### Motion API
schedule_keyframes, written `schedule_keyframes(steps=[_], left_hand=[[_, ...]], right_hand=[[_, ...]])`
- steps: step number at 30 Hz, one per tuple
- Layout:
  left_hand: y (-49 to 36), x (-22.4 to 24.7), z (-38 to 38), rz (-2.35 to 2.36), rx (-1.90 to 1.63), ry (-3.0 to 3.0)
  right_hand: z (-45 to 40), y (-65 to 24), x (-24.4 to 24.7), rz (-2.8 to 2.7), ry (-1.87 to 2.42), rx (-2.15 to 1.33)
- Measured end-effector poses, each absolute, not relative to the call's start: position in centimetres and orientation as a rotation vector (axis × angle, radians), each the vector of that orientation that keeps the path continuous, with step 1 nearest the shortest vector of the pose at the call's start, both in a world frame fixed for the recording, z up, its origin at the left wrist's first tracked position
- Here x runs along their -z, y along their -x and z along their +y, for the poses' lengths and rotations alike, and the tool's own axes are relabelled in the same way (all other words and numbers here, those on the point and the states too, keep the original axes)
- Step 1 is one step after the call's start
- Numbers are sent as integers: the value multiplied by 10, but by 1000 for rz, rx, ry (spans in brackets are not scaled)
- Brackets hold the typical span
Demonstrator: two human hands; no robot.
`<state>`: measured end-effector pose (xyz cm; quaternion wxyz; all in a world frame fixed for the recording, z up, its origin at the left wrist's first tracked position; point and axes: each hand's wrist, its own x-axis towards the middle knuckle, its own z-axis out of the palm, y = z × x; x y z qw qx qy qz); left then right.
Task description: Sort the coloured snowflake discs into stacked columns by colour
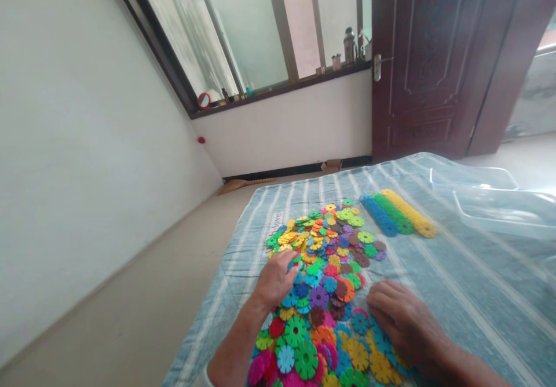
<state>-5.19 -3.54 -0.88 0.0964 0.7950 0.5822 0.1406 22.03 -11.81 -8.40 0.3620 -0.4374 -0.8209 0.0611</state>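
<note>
A heap of colourful plastic snowflake discs (pixel 319 297) with slotted edges spreads over the striped bed cover. On the heap's left side, my left hand (pixel 275 280) has its thumb and fingers closed around the edge of a green snowflake disc (pixel 297 259). My right hand (pixel 402 320) rests at the heap's right edge, its fingers curled together and pointing left. Blue and yellow discs (pixel 382 364) lie beside and under that hand. Whatever its fingers hold, if anything, is hidden.
Blue (pixel 379 216), green (pixel 394 214) and yellow rows (pixel 409 213) of stacked discs lie beyond the heap. Two clear plastic containers (pixel 504 222) stand at the right. The bed's left edge (pixel 226 265) drops to the floor. A dark red door (pixel 430 57) is behind.
</note>
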Motion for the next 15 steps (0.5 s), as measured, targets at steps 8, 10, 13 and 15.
schedule_keyframes(steps=[8,10,13,15], left_hand=[[25,9,-54,1505,-255,-2475],[22,6,-43,1550,-319,-2507],[18,4,-21,1802,-288,-2465],[15,7,-14,1927,-188,-2371]], right_hand=[[-120,-220,83,-2107,1109,-180],[-120,-220,82,-2104,1099,-175],[-120,-220,80,-2096,1086,-144],[-119,-220,78,-2086,1075,-126]])
